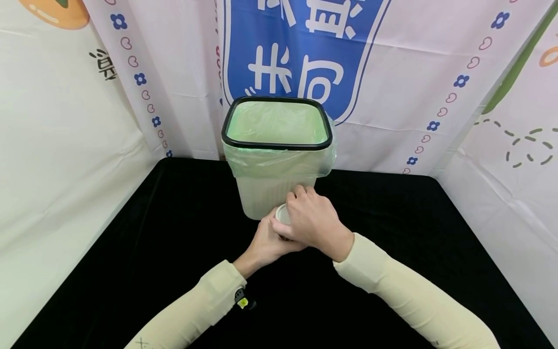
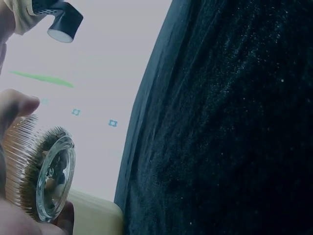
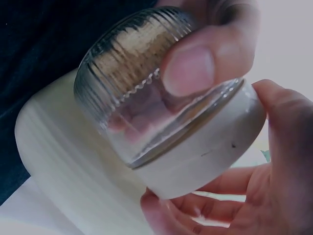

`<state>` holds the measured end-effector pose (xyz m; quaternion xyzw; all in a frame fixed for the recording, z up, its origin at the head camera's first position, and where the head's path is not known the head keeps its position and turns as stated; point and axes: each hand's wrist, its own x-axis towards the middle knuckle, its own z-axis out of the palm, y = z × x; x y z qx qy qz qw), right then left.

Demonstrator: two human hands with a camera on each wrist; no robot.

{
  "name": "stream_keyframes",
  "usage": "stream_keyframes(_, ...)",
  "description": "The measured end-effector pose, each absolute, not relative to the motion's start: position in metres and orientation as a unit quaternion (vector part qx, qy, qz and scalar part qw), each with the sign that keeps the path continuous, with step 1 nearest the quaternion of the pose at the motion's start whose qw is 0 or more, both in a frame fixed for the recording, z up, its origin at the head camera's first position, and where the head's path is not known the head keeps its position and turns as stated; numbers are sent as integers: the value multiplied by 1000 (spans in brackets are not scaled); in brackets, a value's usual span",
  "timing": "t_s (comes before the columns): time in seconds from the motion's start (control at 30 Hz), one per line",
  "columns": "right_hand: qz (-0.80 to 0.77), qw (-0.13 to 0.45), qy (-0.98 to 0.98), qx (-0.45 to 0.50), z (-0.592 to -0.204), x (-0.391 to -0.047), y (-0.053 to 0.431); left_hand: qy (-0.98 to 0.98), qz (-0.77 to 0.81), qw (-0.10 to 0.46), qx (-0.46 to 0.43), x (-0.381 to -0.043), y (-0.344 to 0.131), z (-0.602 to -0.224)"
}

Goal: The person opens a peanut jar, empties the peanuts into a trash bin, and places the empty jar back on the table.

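My left hand grips a ribbed clear glass jar, its thumb pressed on the glass in the right wrist view. Brownish contents show through the wall, and small pale and dark pieces appear through the jar's round base. Over the top, my right hand holds the white lid, fingers and thumb spread round its edge. The lid sits on the jar's mouth. Both hands are just in front of a pale waste bin, where the right hand covers most of the jar in the head view.
The bin has a black rim and a light green bag liner folded over it. It stands toward the back of a black-covered table. Printed white curtains enclose the back and sides.
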<state>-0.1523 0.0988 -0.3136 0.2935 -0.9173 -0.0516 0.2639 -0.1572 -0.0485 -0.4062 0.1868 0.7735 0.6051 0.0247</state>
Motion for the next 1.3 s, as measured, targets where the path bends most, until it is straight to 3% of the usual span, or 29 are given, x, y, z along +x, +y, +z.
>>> stream_keyframes(0.8,26,226,-890,396,-310,-159,119,780,601,19,173,-156,-48,-400)
stream_keyframes(1.3,4,263,-886,381,-307,-158,123,781,599,24,175,-154,-46,-403)
